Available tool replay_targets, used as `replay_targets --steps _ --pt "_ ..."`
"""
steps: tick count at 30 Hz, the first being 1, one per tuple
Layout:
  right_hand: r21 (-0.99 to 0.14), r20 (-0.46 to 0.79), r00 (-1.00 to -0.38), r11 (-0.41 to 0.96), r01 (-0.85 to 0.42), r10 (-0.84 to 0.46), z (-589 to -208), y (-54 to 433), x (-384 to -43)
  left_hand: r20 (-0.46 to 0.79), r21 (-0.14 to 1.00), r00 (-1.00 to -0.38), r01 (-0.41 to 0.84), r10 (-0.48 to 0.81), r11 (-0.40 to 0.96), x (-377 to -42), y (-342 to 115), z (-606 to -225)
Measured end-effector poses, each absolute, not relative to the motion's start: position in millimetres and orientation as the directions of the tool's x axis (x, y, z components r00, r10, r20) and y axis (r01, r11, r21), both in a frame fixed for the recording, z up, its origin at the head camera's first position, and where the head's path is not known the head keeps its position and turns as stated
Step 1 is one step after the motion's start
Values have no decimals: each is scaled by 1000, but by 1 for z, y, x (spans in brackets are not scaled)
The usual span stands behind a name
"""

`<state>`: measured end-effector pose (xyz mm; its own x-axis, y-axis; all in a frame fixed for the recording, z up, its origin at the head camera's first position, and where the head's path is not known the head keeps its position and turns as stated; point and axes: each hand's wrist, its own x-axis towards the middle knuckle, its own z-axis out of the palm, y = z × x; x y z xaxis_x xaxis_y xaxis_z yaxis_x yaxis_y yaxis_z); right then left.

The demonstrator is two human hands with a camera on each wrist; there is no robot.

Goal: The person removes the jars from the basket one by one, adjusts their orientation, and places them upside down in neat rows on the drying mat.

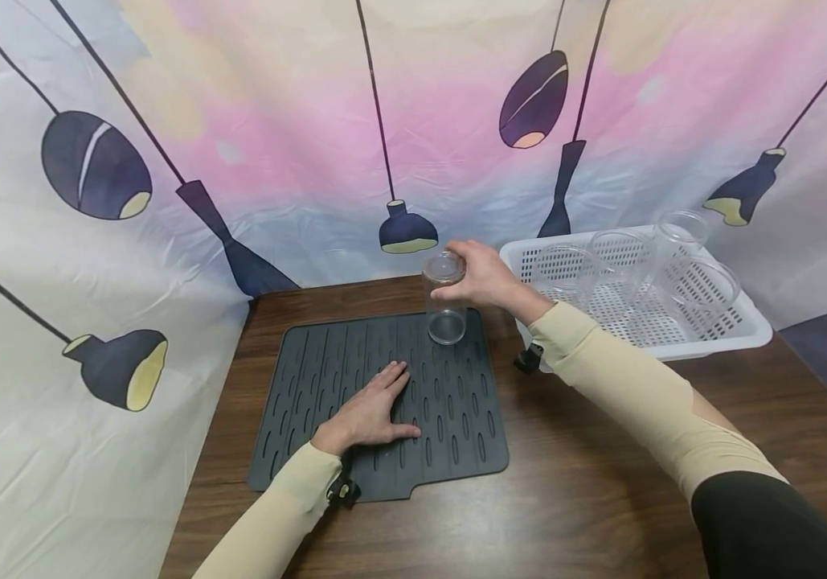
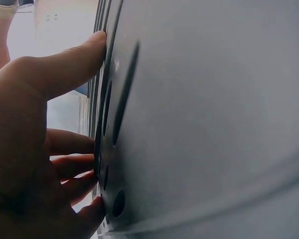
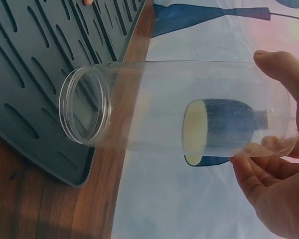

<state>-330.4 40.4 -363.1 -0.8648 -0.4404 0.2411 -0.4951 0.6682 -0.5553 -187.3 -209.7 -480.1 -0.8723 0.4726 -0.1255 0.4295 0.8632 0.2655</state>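
My right hand (image 1: 481, 273) grips a clear jar (image 1: 446, 310) near its base, thumb on one side and fingers on the other. The jar is upside down, its ringed mouth (image 3: 85, 105) toward the far right corner of a dark grey drying mat (image 1: 456, 402). In the right wrist view the jar looks see-through, with nothing inside. My left hand (image 1: 370, 414) rests on the middle of the mat, fingers extended and thumb spread. From the left wrist, its fingertips (image 2: 92, 211) touch the slotted mat surface.
A white perforated basket (image 1: 702, 347) stands on the right of the brown wooden table (image 1: 529, 498), holding several clear jars (image 1: 698, 289). Behind the table hangs a cloth backdrop (image 1: 297, 145) printed with lamps, close to the mat's far edge.
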Motion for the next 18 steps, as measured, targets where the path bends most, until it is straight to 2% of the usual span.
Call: replay_targets --steps 8,18 --pt "-554 239 -857 660 -507 -457 -366 37 -333 -131 270 -874 423 469 865 -186 -210 -481" --pt "-580 227 -881 670 -464 -415 -369 34 -332 -137 268 -872 424 469 865 -189 -210 -481"
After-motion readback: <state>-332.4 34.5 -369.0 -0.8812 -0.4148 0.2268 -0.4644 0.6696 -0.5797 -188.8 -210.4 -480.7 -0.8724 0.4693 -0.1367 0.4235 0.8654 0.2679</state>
